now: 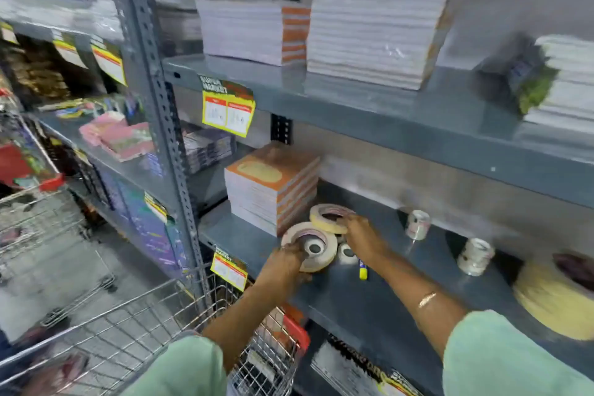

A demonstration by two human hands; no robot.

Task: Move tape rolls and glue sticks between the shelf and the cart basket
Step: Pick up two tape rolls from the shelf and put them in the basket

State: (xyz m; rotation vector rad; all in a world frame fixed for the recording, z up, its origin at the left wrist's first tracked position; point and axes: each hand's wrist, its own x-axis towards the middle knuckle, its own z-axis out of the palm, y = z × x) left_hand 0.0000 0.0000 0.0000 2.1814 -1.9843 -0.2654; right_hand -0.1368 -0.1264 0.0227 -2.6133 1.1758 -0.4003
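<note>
Pinching the rim of a masking tape roll (309, 246) at frame centre, the left hand (287, 262) tilts it up off the shelf (369, 302), probably so it lifts clear. Just right, the right hand (361, 236) closes its fingers on a second tape roll (331, 218). A glue stick (363, 269) lies below them; the cart basket (135, 334) waits at lower left, likely the destination.
</note>
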